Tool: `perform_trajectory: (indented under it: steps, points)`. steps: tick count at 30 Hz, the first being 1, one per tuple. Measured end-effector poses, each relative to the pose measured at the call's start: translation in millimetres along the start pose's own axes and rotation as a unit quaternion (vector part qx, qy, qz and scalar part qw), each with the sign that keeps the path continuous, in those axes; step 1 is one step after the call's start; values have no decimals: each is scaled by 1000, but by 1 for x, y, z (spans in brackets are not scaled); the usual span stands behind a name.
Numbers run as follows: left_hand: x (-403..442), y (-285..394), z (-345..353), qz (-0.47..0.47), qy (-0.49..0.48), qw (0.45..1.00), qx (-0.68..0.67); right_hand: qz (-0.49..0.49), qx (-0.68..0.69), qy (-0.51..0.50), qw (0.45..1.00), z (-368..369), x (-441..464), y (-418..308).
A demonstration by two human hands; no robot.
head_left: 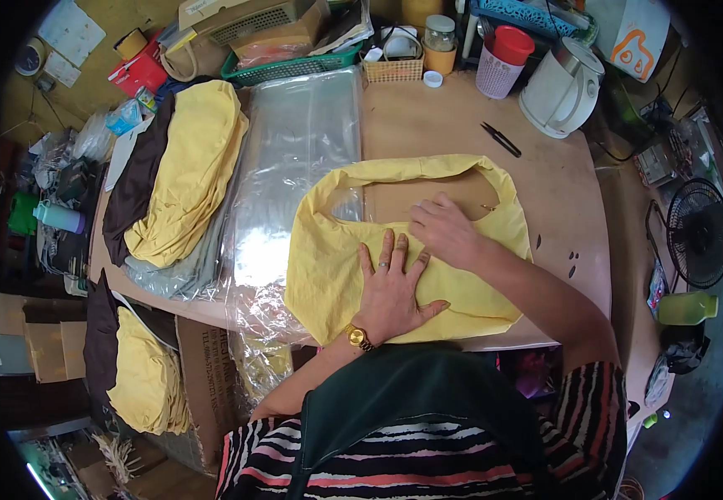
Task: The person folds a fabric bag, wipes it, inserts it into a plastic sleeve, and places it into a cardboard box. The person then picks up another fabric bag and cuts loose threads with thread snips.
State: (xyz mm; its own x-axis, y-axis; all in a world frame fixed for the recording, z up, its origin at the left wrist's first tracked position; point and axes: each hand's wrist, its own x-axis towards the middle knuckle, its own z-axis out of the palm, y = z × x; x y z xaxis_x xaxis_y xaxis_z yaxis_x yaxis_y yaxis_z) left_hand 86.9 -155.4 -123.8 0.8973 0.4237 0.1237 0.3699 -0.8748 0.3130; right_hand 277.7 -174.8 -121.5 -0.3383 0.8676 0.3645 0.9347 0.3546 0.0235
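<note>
Head camera view: a yellow cloth bag (328,267) lies flat on the brown table (562,183), right in front of the person. Its strap makes a big loop at the far side, and its left part lies over some shiny clear plastic (295,125). The left hand (392,292) is pressed flat on the bag with its fingers spread, so it is not gripping anything. There is a gold watch (358,337) on that wrist. The right hand (443,229) is just beside it, at the edge of the bag's opening, with its fingers bent. The fingertips are partly hidden, so I can't tell if they pinch the cloth or only touch it.

Past the strap, a little black tool (502,139) lies on the table. Farther back stand a white kettle (563,87) and a red cup (512,44), which sits in a pale cup with holes. A green basket (286,68) full of stuff is at the back too. Left of the plastic is a heap of yellow cloth (190,167) next to dark brown cloth (134,175). Off to the right is a black fan (697,232).
</note>
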Motion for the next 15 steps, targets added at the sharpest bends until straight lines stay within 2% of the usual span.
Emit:
perform_trajectory:
  steps: [4, 6, 10, 12, 13, 15]
  points:
    - [0, 1, -1, 8, 7, 1000, -4, 2, -5, -7, 1000, 1, 3, 2]
    - [1, 1, -2, -3, -29, 1000, 7, 8, 24, -4, 1000, 10, 19, -5]
    - [-1, 1, 1, 1, -5, 1000, 6, 25, 36, 25, 999, 11, 7, 9]
    - [-1, 2, 1, 7, 22, 1000, 6, 131, -84, 5, 988, 3, 5, 27]
    - [-2, 1, 1, 8, 23, 1000, 5, 131, -86, 5, 988, -4, 4, 24]
    - [-1, 2, 0, 5, 16, 1000, 6, 156, 89, 33, 983, -21, 1, 14]
